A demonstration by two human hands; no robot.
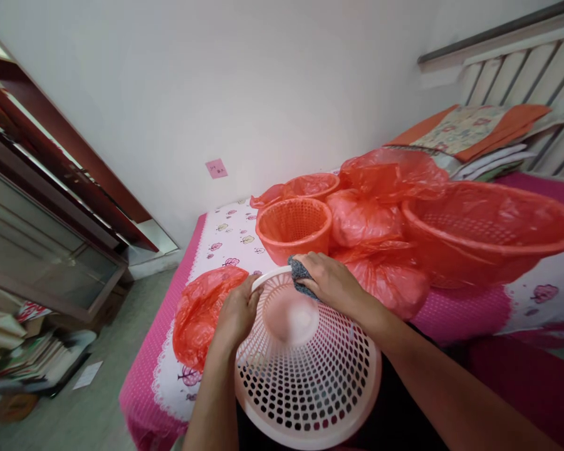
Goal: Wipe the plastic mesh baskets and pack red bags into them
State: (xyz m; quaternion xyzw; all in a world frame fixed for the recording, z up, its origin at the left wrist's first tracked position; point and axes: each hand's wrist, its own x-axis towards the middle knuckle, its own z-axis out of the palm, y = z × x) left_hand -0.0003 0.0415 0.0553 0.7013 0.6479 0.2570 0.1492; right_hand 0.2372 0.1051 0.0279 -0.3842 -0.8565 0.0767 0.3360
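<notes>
While your left hand [237,310] has its fingers wrapped around the white rim of a pale perforated basket [310,391], your right hand [331,282] has its fingers closed on a bunched grey cloth [302,277] that sits on the same rim, a little to the right. You have the pale basket tilted in the lower middle of the frame, between your two forearms, with its white edge toward the centre and its broad lower edge near the bottom.

Just beyond your hands, near the centre, stands an upright orange basket [282,252], with another basket rim [331,186] just behind it and red plastic around that one. To the left of your left hand lies a crumpled red plastic bag [207,319]. More red plastic bags [366,219] are heaped right of centre, beside a large orange basket [493,254] at the right edge.

Under these you have a printed cover [235,233] with a pink border, patterned with small trees. At the upper right, folded fabrics [474,128] lie stacked in front of a white radiator [529,75]. Above the cover, a pink note [216,168] is on the wall [310,94]; books [42,360] lie at the lower left, near the grey floor [136,285].
</notes>
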